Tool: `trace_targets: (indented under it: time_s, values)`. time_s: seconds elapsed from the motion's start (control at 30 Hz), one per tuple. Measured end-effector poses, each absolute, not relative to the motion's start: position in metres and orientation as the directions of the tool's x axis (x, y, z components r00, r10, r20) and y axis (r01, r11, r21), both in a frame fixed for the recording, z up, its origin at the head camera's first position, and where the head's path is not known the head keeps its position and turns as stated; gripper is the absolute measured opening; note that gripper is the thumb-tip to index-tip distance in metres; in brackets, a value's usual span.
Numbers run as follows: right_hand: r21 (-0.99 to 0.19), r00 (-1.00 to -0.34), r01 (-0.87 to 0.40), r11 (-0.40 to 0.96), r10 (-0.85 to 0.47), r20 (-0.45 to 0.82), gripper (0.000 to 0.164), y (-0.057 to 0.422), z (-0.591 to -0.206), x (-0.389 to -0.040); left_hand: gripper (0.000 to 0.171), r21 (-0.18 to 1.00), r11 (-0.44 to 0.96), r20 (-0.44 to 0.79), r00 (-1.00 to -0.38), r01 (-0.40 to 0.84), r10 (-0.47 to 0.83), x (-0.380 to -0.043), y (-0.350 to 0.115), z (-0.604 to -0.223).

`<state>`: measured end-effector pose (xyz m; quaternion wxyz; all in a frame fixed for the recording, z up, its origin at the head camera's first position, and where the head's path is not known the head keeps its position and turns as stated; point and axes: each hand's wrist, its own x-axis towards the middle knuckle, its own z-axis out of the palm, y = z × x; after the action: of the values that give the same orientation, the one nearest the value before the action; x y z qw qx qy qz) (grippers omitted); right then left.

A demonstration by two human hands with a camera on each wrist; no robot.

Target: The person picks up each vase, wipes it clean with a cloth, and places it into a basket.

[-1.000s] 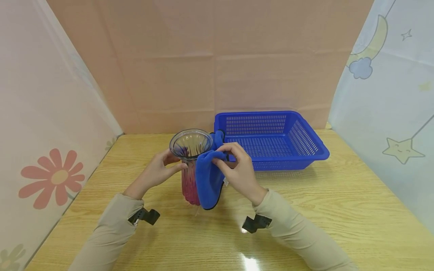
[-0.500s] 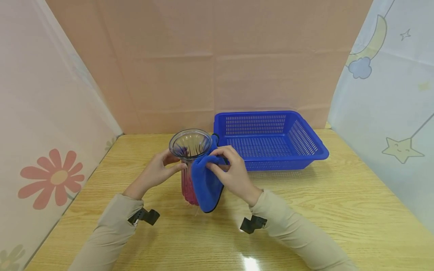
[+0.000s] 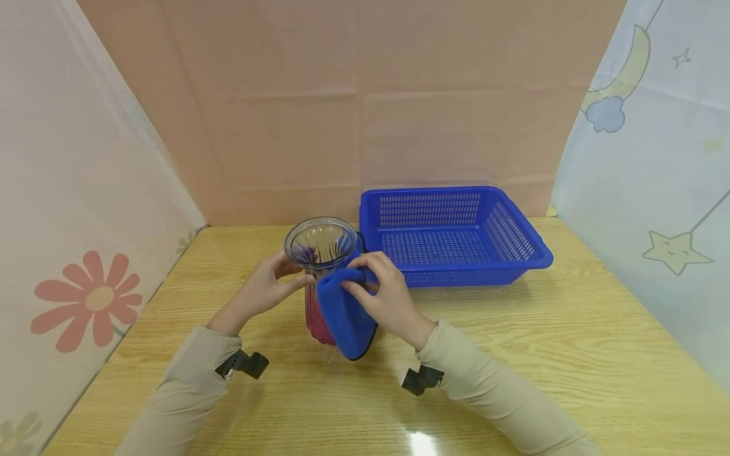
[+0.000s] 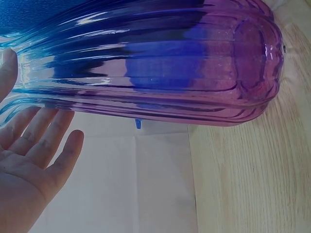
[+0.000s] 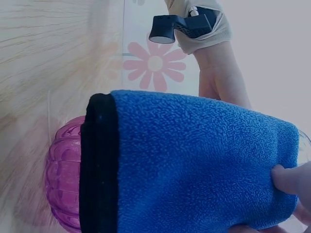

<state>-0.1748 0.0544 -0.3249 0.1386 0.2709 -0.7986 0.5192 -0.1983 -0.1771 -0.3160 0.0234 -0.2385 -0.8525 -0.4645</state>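
A ribbed glass vase (image 3: 317,310) stands upright on the table, clear blue-grey at its flared rim and pink towards its base. My left hand (image 3: 265,286) holds it at the neck, thumb in front and fingers behind. In the left wrist view, several fingertips meet the glass vase (image 4: 170,73). On the vase's right side, my right hand (image 3: 388,294) pinches a folded blue cloth (image 3: 348,316) with dark edging. The cloth hangs down along the glass. In the right wrist view, this cloth (image 5: 194,155) covers most of the vase, leaving its pink base (image 5: 65,174) showing.
A blue perforated plastic basket (image 3: 450,272) sits behind and to the right of the vase, close to the cloth. The wood-grain table (image 3: 570,354) is bounded by a peach backdrop (image 3: 274,126) and patterned side sheets (image 3: 656,177).
My right hand has shifted slightly left and down with the cloth, bringing it further across the vase's front. The left hand and vase have stayed in place.
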Motion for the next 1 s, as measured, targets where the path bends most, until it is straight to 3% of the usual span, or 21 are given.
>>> trace_targets:
  time_s: [1.0]
  values:
    - [-0.698,-0.815,-0.574,0.429,-0.386,0.433,0.018,0.066,-0.342,-0.175,0.053,0.786,0.483,0.224,-0.906,0.386,0.359,-0.196,-0.177,-0.316]
